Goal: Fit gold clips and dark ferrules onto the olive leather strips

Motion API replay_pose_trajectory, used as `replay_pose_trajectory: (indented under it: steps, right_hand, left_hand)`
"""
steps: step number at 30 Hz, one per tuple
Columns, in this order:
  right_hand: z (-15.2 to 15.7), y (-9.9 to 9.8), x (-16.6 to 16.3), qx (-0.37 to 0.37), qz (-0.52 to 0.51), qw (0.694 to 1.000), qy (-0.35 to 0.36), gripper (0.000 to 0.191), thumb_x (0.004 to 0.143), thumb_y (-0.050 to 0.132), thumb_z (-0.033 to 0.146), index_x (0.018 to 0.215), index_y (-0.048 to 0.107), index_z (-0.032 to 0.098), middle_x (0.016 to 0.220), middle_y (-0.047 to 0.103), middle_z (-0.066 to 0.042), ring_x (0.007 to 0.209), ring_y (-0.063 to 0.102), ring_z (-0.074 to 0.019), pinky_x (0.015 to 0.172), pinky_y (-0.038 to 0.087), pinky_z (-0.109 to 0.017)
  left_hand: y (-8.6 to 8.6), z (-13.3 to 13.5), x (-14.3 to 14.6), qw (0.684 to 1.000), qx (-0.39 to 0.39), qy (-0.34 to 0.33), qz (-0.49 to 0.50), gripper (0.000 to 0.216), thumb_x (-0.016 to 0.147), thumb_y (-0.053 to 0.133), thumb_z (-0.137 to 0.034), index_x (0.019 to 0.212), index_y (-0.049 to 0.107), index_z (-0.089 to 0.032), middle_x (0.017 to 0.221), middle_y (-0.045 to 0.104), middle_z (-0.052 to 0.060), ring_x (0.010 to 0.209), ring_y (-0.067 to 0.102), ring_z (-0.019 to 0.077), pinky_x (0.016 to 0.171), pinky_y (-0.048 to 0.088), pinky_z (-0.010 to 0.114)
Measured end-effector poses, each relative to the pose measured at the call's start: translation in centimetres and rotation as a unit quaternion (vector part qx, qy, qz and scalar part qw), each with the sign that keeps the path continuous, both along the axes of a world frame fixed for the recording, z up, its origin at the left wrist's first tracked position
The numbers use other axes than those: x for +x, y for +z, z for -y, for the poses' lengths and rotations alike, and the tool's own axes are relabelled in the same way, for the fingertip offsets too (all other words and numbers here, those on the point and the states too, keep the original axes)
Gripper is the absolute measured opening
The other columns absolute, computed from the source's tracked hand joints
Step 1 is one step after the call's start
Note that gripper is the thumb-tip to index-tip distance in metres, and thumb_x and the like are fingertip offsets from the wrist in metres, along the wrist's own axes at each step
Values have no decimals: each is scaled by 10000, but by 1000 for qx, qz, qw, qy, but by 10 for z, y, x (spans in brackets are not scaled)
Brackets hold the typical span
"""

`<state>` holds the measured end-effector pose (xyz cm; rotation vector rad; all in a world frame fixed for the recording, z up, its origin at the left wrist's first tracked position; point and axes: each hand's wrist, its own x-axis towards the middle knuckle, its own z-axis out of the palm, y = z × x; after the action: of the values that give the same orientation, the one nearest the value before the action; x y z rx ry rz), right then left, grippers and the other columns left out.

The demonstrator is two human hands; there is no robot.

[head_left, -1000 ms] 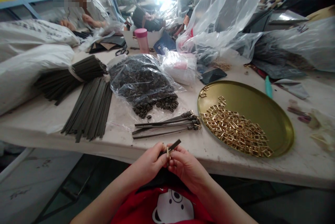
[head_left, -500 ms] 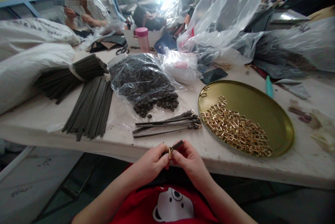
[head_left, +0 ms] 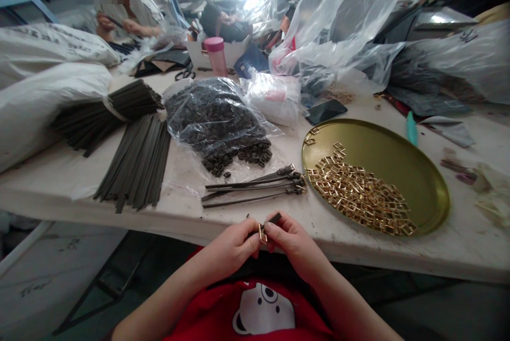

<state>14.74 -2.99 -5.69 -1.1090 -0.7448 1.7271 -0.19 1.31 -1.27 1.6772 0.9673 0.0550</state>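
Observation:
At the table's front edge my left hand [head_left: 236, 241] and my right hand [head_left: 294, 239] meet, both closed in a pinch. Between them is a small gold rectangular buckle [head_left: 262, 233] with a dark strap [head_left: 274, 218] at it. My left fingers press the strap beside the buckle; my right thumb and fingers grip the strap's other side. The fingers hide how the strap runs through the buckle. Just beyond lie several dark straps with buckles [head_left: 247, 188]. To the right, a round gold tray [head_left: 422, 171] bears a heap of loose gold buckles [head_left: 358, 192].
Loose dark straps [head_left: 135, 165] and a tied bundle [head_left: 131, 99] lie left. A clear bag of small black loops [head_left: 215, 118] spills at centre. Behind are a phone [head_left: 326, 111], a pink-lidded bottle [head_left: 215, 57] and plastic bags. Another person [head_left: 127, 17] works at the far left.
The buckle has turned between my fingers, and its open frame now shows more. My right thumb has shifted slightly along the strap. The view has moved a little; the table's things stay put.

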Motion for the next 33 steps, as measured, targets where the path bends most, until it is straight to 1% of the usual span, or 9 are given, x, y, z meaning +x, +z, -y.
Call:
replay_pose_trajectory:
  steps: [6,10,12,15,17,20,24,29,33]
  right_hand:
    - [1,5,-4,-4,72,996,-51,289,700,629,417,673,466,180,590,507,48,552,448,-93,532,364,-225]
    - [1,7,-4,-6,91,995,-48,276,693,639,399,652,475,180,568,499,54,545,449,-95,528,364,-226]
    - [1,5,-3,-9,63,997,-38,255,700,640,380,656,496,175,565,511,52,539,456,-91,534,369,-224]
    - [1,1,-2,-37,-45,998,-27,224,719,631,360,676,519,170,578,544,44,516,475,-80,520,374,-212]
    - [0,-2,-2,-63,-114,991,-27,212,713,642,340,676,529,166,572,551,42,490,476,-69,493,369,-196]
    - [0,-3,-1,-101,-169,980,-25,211,678,681,312,656,541,156,533,535,46,445,452,-53,446,348,-174]
    - [-2,-2,0,-149,-206,967,-28,214,619,727,271,646,557,144,527,527,47,433,424,-39,413,331,-148]
    - [-2,-4,2,-175,-245,953,-17,170,641,692,244,635,557,141,530,509,51,448,421,-32,432,333,-135]
    - [-1,-5,2,-178,-201,963,-18,167,639,666,262,646,535,158,552,492,53,459,401,-49,458,332,-174]
  left_hand:
    - [-12,4,3,998,50,34,-14,229,869,360,-302,729,486,-171,678,511,-23,653,476,124,567,328,218]
    - [-16,6,4,996,72,45,-18,212,852,372,-269,701,486,-172,658,511,-25,637,468,124,558,313,222]
    - [-15,6,4,996,69,48,-15,211,843,371,-256,700,500,-171,648,511,-26,627,466,122,556,313,221]
    - [-12,4,4,997,53,57,-10,209,826,364,-226,697,519,-171,630,507,-31,610,464,116,545,314,215]
    - [-12,4,4,997,40,64,-3,200,813,368,-209,681,513,-172,616,502,-37,592,459,109,535,315,208]
    - [-13,3,4,997,21,67,11,176,794,375,-188,670,499,-172,604,497,-45,574,455,101,528,322,199]
    - [-13,2,5,998,8,63,25,180,787,370,-190,649,483,-170,601,489,-43,572,453,100,528,335,196]
    - [-9,1,6,998,16,52,28,165,787,385,-200,667,495,-173,633,500,-38,617,468,109,560,356,200]
    - [-12,2,6,998,31,44,27,163,801,391,-211,696,510,-174,663,515,-34,649,474,115,582,358,206]
